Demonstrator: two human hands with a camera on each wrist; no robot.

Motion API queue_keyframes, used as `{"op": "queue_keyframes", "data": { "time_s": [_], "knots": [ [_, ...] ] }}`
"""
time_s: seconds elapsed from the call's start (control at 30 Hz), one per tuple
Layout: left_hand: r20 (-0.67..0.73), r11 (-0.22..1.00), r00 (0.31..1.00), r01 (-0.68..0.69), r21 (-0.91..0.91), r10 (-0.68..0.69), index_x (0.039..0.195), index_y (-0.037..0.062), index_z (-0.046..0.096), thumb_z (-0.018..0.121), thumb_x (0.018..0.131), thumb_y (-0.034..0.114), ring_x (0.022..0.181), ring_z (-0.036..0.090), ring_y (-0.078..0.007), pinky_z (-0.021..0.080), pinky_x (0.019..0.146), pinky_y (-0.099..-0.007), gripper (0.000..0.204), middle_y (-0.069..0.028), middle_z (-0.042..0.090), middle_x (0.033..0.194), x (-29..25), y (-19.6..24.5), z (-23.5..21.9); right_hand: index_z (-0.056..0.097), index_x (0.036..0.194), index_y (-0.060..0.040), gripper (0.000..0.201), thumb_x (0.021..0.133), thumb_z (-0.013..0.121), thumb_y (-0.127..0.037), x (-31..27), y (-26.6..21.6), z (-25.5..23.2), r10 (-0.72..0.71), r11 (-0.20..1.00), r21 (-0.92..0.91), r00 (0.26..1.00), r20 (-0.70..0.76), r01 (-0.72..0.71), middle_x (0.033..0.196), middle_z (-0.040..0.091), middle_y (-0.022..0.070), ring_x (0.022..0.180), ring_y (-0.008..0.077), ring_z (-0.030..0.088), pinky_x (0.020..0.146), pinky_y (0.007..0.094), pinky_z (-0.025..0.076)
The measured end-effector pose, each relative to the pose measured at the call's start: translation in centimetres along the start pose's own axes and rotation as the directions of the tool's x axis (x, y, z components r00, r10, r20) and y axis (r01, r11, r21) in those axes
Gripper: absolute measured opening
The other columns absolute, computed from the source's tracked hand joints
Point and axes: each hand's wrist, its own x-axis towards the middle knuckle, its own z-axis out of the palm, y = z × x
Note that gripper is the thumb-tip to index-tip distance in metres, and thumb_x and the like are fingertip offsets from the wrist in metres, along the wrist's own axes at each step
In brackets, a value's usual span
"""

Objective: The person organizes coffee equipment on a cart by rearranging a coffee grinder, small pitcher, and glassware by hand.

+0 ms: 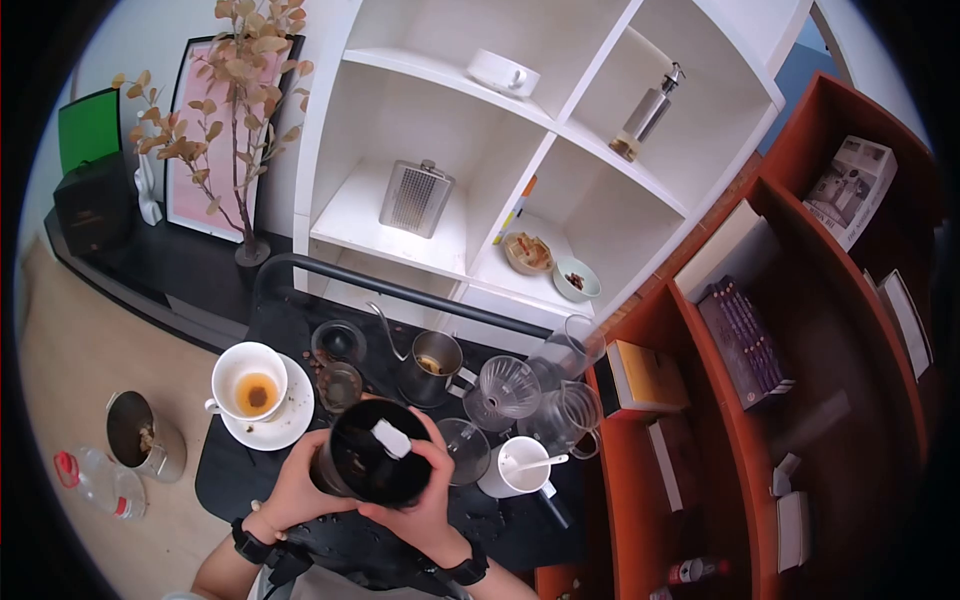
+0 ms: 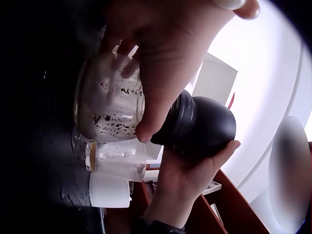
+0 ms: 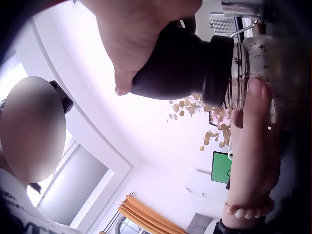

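Observation:
Both hands hold a manual coffee grinder: a black upper body (image 1: 378, 455), seen from above in the head view, over a clear glass jar (image 2: 105, 105). My left hand (image 1: 300, 490) grips the jar, its thumb near the rim. Around the black body (image 3: 168, 66) curls my right hand (image 1: 425, 505). Dark coffee grounds cling to the inside of the jar, and its threaded neck (image 3: 239, 73) shows just below the black part. To the left, a white cup (image 1: 250, 382) with brown liquid sits on a saucer (image 1: 272, 435).
Behind the grinder stand a gooseneck kettle (image 1: 430, 370), a ribbed clear dripper (image 1: 508, 388) and a glass pitcher (image 1: 570, 415). A white mug (image 1: 512, 468) with a spoon is at the right. A metal pot (image 1: 150, 440) and plastic bottle (image 1: 105, 480) lie lower left. White shelves rise beyond the black table.

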Motion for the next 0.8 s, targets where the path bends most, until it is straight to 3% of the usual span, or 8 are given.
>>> {"op": "queue_keyframes", "data": {
  "time_s": [0.03, 0.33, 0.4, 0.53, 0.57, 0.6, 0.7, 0.8],
  "knots": [
    [0.009, 1.000, 1.000, 0.009, -0.002, -0.009, 0.121, 0.0052, 0.044, 0.087, 0.050, 0.023, 0.108, 0.052, -0.0230, 0.040, 0.093, -0.0328, 0.085, -0.0104, 0.052, 0.115, 0.0, 0.0, 0.0, 0.030, 0.123, -0.0093, 0.083, 0.064, 0.082, -0.036, -0.1, 0.3, 0.3, 0.053, 0.998, 0.013, 0.998, 0.041, -0.053, 0.137, 0.027, 0.0270, 0.125, 0.0373, 0.035, 0.103, 0.0457, 0.029],
    [0.069, 0.998, 0.997, 0.044, -0.039, -0.041, 0.130, 0.0023, 0.036, 0.088, 0.049, 0.023, 0.116, 0.047, -0.0241, 0.037, 0.098, -0.0337, 0.099, -0.0126, 0.047, 0.124, 0.4, -0.9, -0.2, 0.027, 0.131, -0.0079, 0.088, 0.065, 0.083, -0.027, 0.7, 0.0, 0.4, 0.036, 0.999, -0.004, 0.992, 0.117, -0.036, 0.138, 0.026, 0.0269, 0.127, 0.0389, 0.033, 0.102, 0.0439, 0.031],
    [0.056, 0.999, 0.998, 0.033, -0.027, -0.031, 0.129, 0.0026, 0.036, 0.088, 0.049, 0.023, 0.116, 0.047, -0.0248, 0.037, 0.098, -0.0341, 0.098, -0.0127, 0.047, 0.123, 0.4, -0.3, -0.2, 0.025, 0.134, -0.0074, 0.087, 0.069, 0.079, -0.030, 0.7, -0.1, -0.3, 0.059, 0.998, -0.037, 0.980, 0.190, -0.053, 0.141, 0.024, 0.0261, 0.129, 0.0385, 0.030, 0.104, 0.0442, 0.029],
    [0.030, 0.997, 0.999, -0.020, 0.078, 0.018, 0.126, 0.0038, 0.039, 0.088, 0.049, 0.025, 0.113, 0.047, -0.0261, 0.036, 0.097, -0.0348, 0.093, -0.0125, 0.047, 0.119, 0.0, -0.1, -0.4, 0.027, 0.135, -0.0066, 0.076, 0.078, 0.068, -0.038, 0.5, -0.1, -2.4, 0.012, 1.000, -0.009, 0.987, 0.157, -0.011, 0.142, 0.025, 0.0231, 0.131, 0.0368, 0.028, 0.105, 0.0437, 0.027],
    [0.023, 0.997, 1.000, -0.020, 0.077, 0.018, 0.126, 0.0038, 0.039, 0.088, 0.049, 0.025, 0.113, 0.047, -0.0261, 0.036, 0.097, -0.0348, 0.093, -0.0125, 0.047, 0.119, 0.0, -0.1, -0.5, 0.031, 0.133, -0.0059, 0.072, 0.078, 0.068, -0.035, 0.5, -0.2, -3.4, 0.010, 0.999, -0.043, 0.993, 0.116, -0.005, 0.140, 0.029, 0.0229, 0.128, 0.0360, 0.033, 0.104, 0.0429, 0.029],
    [0.026, 0.997, 1.000, -0.013, 0.081, 0.011, 0.124, 0.0043, 0.040, 0.088, 0.049, 0.026, 0.112, 0.047, -0.0262, 0.036, 0.097, -0.0348, 0.092, -0.0122, 0.047, 0.118, 0.0, 0.0, -0.5, 0.037, 0.128, -0.0045, 0.064, 0.079, 0.066, -0.031, 1.1, -0.8, -4.9, 0.010, 0.980, -0.201, 0.997, 0.083, 0.007, 0.135, 0.035, 0.0222, 0.123, 0.0353, 0.039, 0.101, 0.0427, 0.032],
    [0.022, 0.996, 1.000, -0.015, 0.088, 0.013, 0.123, 0.0052, 0.041, 0.088, 0.049, 0.028, 0.111, 0.047, -0.0262, 0.036, 0.097, -0.0346, 0.090, -0.0120, 0.047, 0.117, 0.0, 0.1, -0.6, 0.056, 0.108, -0.0041, 0.027, 0.084, 0.058, -0.015, 3.9, -2.0, -8.3, 0.220, 0.909, -0.351, 0.974, -0.053, -0.224, 0.114, 0.055, 0.0140, 0.102, 0.0245, 0.055, 0.084, 0.0349, 0.043],
    [0.026, 0.994, 0.999, -0.031, 0.102, 0.028, 0.122, 0.0056, 0.041, 0.088, 0.050, 0.029, 0.111, 0.047, -0.0263, 0.036, 0.097, -0.0347, 0.089, -0.0120, 0.047, 0.117, 0.1, 0.2, -0.7, 0.056, 0.110, -0.0067, 0.026, 0.085, 0.056, -0.013, 6.7, -0.5, -10.1, 0.342, 0.808, -0.514, 0.940, 0.009, -0.289, 0.110, 0.055, 0.0104, 0.088, 0.0220, 0.060, 0.074, 0.0332, 0.047]
  ]
}}
